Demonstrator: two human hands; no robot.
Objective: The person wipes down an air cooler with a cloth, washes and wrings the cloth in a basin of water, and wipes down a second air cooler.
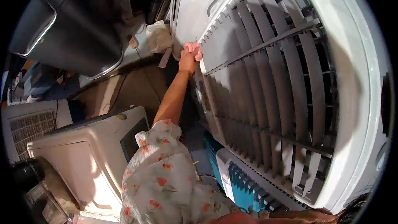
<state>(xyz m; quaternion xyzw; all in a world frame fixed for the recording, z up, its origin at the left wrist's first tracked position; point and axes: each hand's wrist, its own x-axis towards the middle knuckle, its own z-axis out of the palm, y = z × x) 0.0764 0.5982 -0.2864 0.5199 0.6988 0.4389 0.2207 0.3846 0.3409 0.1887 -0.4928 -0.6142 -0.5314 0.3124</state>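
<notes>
Where the head view looks down along a floral sleeve [162, 169], the person's left hand [188, 61] is stretched out with a pink cloth [193, 46] clasped in its bent fingers. The grip is narrow, gathered around the bunched fabric; the right hand is out of view, so its grip cannot be told. The cloth sits against the left edge of a white appliance [361, 112], beside the upper-left corner of its louvred grille [265, 87]. A teal-and-white unit [240, 182] stands near the grille's lower-left edge, a cream appliance [89, 141] lies to the left of the sleeve, and a pale plastic bag [158, 37] rests just left of the hand. The likeliest trouble would be the cloth snagging on the toothed edge of the grille, if a loose fold caught there; a hard sideways push could also bend the thin slats, and so long a reach might cost the hand some pressure or balance. Crumpled as it is, the cloth shows no clear long axis or direction, whereas the grille's long side slants from upper left to lower right, its slats facing the wearer.
</notes>
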